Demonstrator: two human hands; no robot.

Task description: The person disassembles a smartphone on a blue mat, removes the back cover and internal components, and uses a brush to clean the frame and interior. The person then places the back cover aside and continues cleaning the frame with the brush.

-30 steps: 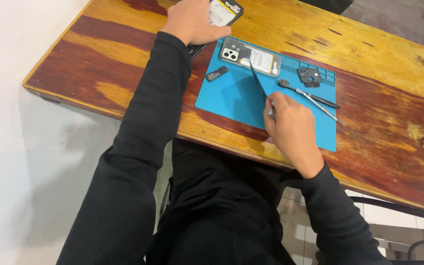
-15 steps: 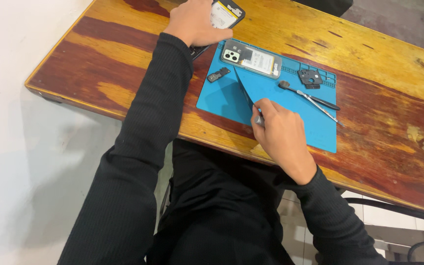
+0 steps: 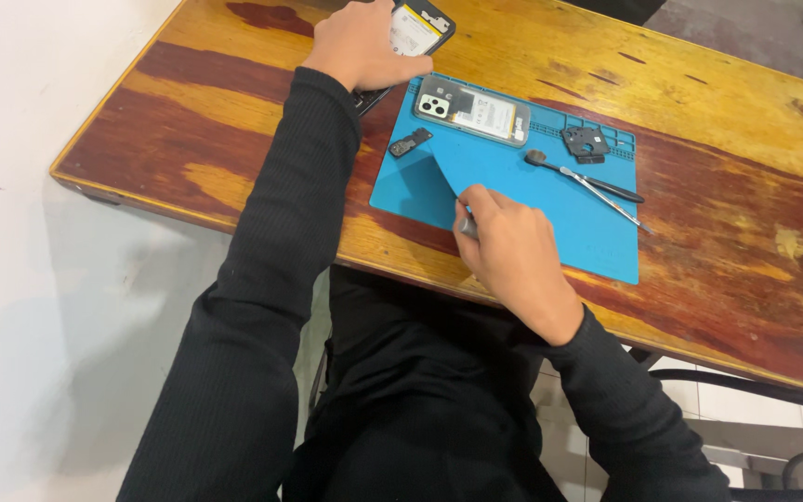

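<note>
My right hand (image 3: 513,251) pinches a thin tool (image 3: 466,223) over the blue mat (image 3: 597,242); my left hand (image 3: 357,42) grips a phone (image 3: 417,26) at top centre.

A wooden table (image 3: 717,102) and white floor (image 3: 39,307) show.

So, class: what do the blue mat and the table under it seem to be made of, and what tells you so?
Mat: probably silicone or soft rubber, matte blue; it lies flat and shows no glare. Table: wood with a glossy varnish; grain streaks in yellow and red-brown show, with a sheen on top.
</note>
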